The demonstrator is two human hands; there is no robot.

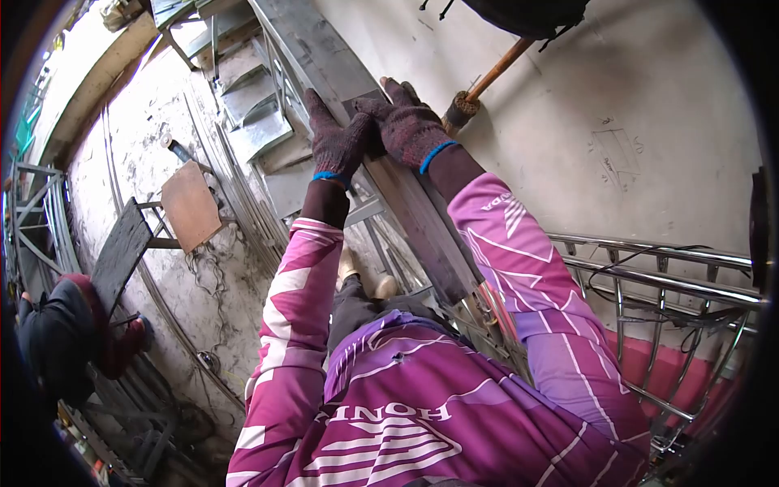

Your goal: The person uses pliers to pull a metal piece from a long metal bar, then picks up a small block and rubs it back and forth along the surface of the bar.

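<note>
Both hands wear dark maroon knit gloves with blue cuffs and meet over a long grey metal beam. My left hand is open, one finger stretched up and away while the others reach across to the right hand. My right hand lies partly over the left fingertips, open, with its fingers stretched out and apart. A small dark flat piece shows on the beam between and under the hands; the gloves hide much of it.
Grey metal step-like pieces stand left of the beam. A wooden handle leans near the right hand. A chrome rail stands at right. On the floor are a brown board and an angle grinder. Another person crouches at left.
</note>
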